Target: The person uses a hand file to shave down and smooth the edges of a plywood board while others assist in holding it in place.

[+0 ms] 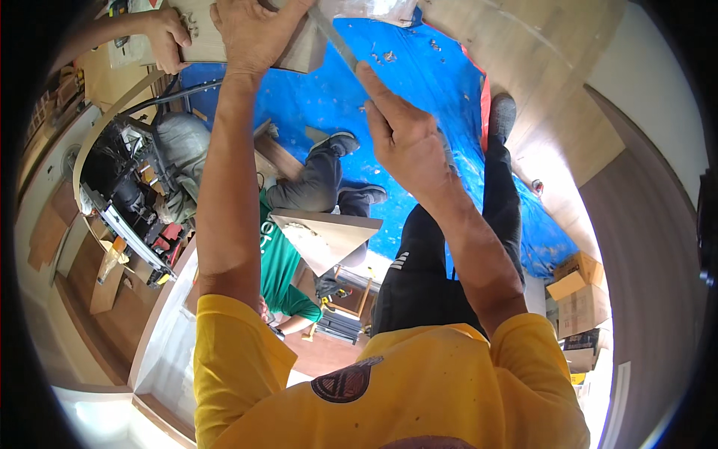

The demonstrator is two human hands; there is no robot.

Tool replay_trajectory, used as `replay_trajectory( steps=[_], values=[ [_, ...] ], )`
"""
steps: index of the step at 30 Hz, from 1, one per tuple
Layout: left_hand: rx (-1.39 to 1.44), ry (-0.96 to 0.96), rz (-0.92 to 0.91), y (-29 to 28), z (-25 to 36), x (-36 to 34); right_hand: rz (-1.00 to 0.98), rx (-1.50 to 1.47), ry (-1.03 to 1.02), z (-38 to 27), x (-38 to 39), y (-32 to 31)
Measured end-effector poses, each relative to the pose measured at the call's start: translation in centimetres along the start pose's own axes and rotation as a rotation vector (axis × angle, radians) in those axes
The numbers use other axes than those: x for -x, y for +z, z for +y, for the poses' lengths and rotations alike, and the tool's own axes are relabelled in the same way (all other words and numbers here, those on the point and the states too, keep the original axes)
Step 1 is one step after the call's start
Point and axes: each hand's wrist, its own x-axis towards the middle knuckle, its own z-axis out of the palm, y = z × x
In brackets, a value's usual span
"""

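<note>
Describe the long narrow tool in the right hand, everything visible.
The tool shows as a straight, narrow grey strip, metal-looking. It slants up and leftward from the right hand, whose index finger points along it. The hand hides its grip. Its far part passes beside the board near the left hand; whether it touches either is unclear.

Grey blade point(338, 43), possibly saw, slanted beside pale board point(305, 51).
</note>
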Motion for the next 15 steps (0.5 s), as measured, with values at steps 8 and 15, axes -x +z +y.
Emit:
replay_trajectory(
  steps=[8,15],
  values=[
    [0.159,-0.048,-0.192,-1.6,-0.6,0.0,-0.037,0.069,0.067,-0.8,-0.4,0.0],
    [0.144,-0.073,-0.128,-0.9,-0.6,0.5,-0.07,0.072,0.11,-0.8,-0.1,0.9]
  ],
)
